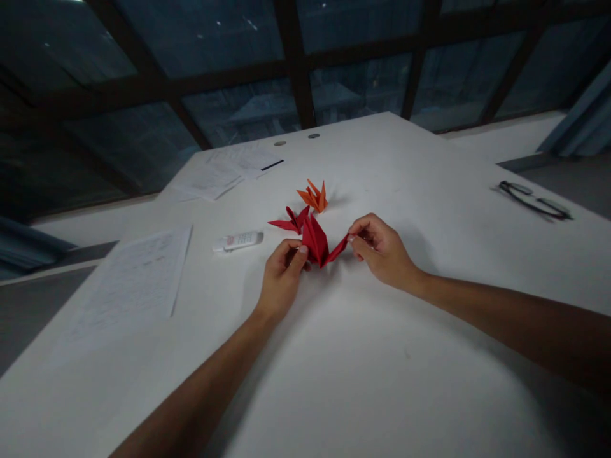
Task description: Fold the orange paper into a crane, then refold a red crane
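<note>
A red origami crane is held between my two hands just over the white table. My left hand pinches its body from the left, thumb on the near side. With thumb and fingertips, my right hand grips the thin folded point that sticks out to the right. Right behind it sits a smaller-looking red folded paper crane, partly hidden by the held one. A little farther back stands an orange origami crane. Neither of these two is touched by my hands.
A white tube or bottle lies left of the cranes. A written sheet is at the left, more papers at the back left with a dark pen-like strip. Eyeglasses lie near the right edge. Windows stand behind the table.
</note>
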A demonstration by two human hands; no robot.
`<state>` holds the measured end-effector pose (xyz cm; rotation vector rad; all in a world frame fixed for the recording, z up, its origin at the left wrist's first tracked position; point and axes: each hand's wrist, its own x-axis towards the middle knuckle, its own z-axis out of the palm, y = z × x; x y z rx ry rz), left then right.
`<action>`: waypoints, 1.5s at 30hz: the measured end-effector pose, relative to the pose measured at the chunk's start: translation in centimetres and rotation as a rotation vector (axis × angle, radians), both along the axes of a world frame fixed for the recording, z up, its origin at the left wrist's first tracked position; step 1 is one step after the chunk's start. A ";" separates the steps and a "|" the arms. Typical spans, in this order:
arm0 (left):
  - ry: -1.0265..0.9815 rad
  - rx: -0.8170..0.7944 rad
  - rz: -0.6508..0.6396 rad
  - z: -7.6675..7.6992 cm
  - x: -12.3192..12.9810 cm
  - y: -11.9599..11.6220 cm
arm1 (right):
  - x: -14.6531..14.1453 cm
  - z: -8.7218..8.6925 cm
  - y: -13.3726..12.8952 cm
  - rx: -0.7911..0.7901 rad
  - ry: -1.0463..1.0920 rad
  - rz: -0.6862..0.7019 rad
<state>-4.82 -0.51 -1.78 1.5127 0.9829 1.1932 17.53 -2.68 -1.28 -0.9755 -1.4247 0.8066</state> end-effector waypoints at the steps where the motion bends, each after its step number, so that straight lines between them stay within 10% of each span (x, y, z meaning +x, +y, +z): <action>1: -0.022 -0.009 -0.008 -0.1 0.0 0.0 | 0.0 -0.1 0.1 -0.001 0.012 -0.007; 15: 0.009 -0.024 -0.100 0.5 0.2 -0.3 | -0.2 0.6 -1.1 -0.033 0.002 0.258; 30: 0.279 -0.003 -0.253 1.2 0.4 -1.1 | -0.2 0.5 -0.9 -0.110 -0.077 0.181; 45: 0.400 0.339 -0.108 1.8 1.0 -2.7 | -1.1 0.7 -2.3 0.011 -0.260 -0.006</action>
